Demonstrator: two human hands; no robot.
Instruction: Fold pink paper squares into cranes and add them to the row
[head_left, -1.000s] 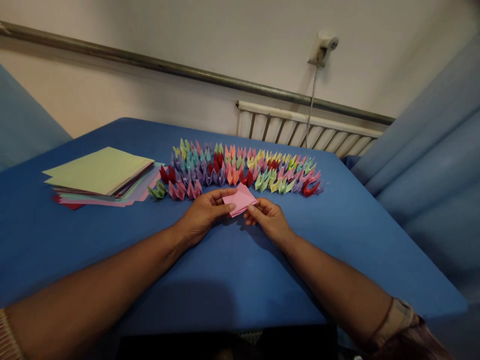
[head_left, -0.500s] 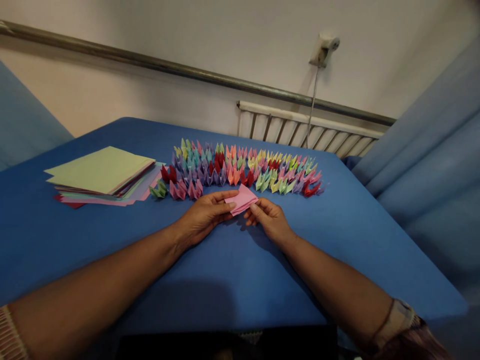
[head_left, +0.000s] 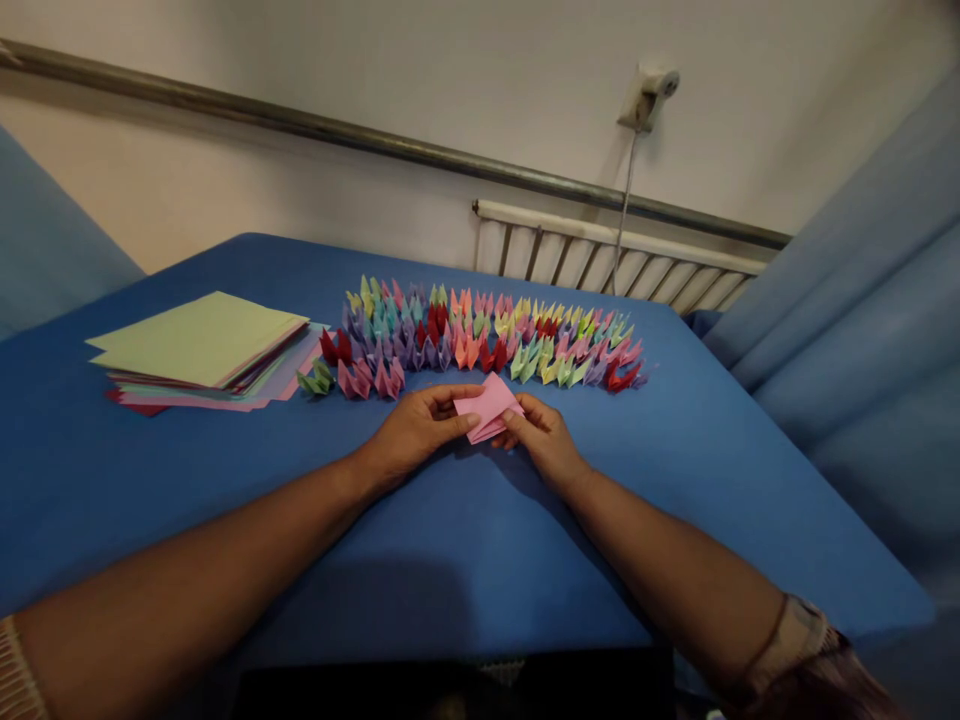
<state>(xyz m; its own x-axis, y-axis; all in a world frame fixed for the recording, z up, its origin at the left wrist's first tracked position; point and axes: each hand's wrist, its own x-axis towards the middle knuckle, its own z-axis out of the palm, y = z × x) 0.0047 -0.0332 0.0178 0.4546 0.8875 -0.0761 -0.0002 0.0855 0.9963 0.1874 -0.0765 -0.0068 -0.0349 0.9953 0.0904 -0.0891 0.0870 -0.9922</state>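
A small folded piece of pink paper (head_left: 487, 402) is held between my two hands, just above the blue table. My left hand (head_left: 416, 428) pinches its left side, thumb in front and fingers behind. At the paper's right edge, my right hand (head_left: 544, 438) grips it with the thumb over the front; its other fingertips are partly hidden underneath. Fold layers show along the paper's lower edge. Right behind the hands stand several rows of folded paper cranes (head_left: 466, 350) in many colours.
A stack of coloured paper sheets (head_left: 202, 340), pale green on top, lies at the left on the blue table (head_left: 315, 570). Beyond the table are a white radiator (head_left: 555, 255), a metal pipe (head_left: 360, 135) and a plugged-in cord (head_left: 625, 215). A blue curtain (head_left: 862, 330) hangs at the right.
The pink paper has shifted slightly down and right and turned a little, showing more of its front face. Both hands keep hold of it; the cranes and sheets stay put.
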